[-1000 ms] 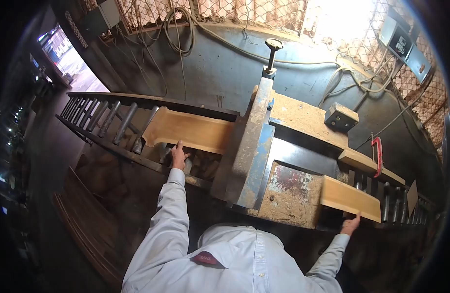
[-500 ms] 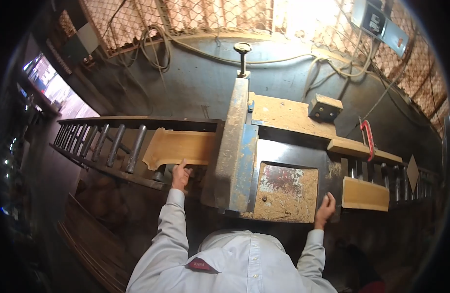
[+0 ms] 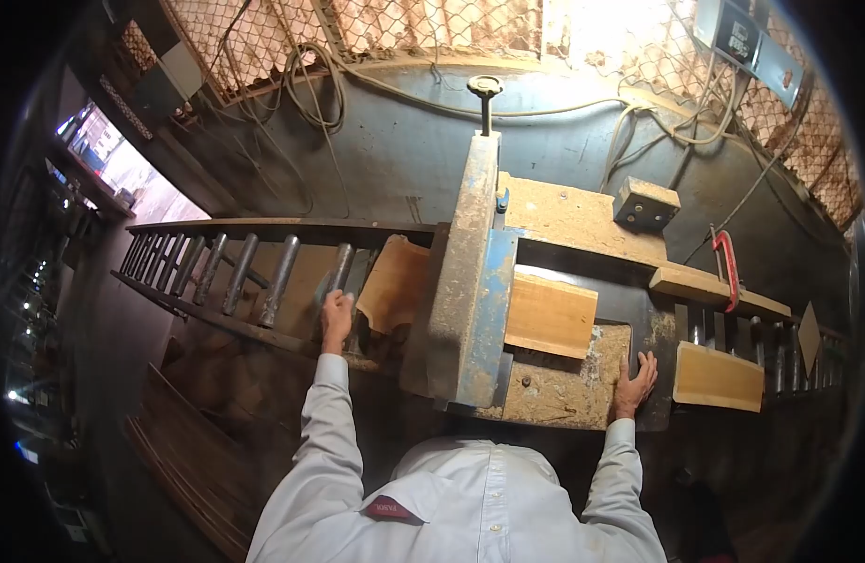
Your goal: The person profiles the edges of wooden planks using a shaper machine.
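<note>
A wooden board (image 3: 395,281) lies on the roller conveyor at the left and runs under the upright machine head (image 3: 470,272). Light wood (image 3: 551,314) shows on the machine's right side, over the dusty table plate; whether both pieces are one board is hidden by the head. My left hand (image 3: 337,319) is over the rollers just left of the board, fingers curled, and what it holds, if anything, is too small to tell. My right hand (image 3: 637,383) rests at the right edge of the dusty plate (image 3: 564,389), fingers apart and holding nothing.
Another board (image 3: 719,377) lies at the right beside more rollers. Behind it are a wooden strip (image 3: 719,293) and a red clamp (image 3: 727,270). A dusty block (image 3: 646,204) sits on the back ledge. Cables (image 3: 315,89) hang along the wall. Long planks (image 3: 183,460) lie at lower left.
The board has moved right through the machine, and wood now shows on the right side of the head. More rollers are uncovered at the left. My right hand has come onto the plate's edge.
</note>
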Demonstrator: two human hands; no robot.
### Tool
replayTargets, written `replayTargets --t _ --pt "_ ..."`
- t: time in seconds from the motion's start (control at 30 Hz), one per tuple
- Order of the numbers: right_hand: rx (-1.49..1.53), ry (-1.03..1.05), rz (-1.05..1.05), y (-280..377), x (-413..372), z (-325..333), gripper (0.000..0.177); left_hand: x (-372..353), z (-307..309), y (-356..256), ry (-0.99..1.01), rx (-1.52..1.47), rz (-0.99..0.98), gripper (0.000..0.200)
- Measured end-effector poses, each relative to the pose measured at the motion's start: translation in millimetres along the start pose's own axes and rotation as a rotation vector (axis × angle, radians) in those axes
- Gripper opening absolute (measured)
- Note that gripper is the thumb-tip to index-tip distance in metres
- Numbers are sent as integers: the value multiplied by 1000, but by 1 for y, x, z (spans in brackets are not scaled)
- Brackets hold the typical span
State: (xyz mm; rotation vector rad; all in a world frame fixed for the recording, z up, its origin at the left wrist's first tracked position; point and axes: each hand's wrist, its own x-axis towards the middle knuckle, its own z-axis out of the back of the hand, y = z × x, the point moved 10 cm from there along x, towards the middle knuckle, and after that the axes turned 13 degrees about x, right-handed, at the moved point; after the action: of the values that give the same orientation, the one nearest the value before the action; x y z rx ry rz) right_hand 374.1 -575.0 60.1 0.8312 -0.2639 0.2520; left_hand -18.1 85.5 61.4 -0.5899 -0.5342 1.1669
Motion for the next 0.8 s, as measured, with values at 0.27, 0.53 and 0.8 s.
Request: replayTargets --t 0.27,0.53,0.8 --pt "-142 110 19 -5 3 -11 66 -40 -44 -47 273 158 -190 31" --pt "-151 93 -6 1 24 -21 76 -87 -92 -76 655 -280 -25 26" --pt "-110 -56 -59 -17 47 -18 72 -104 -118 -87 846 -451 -105 29"
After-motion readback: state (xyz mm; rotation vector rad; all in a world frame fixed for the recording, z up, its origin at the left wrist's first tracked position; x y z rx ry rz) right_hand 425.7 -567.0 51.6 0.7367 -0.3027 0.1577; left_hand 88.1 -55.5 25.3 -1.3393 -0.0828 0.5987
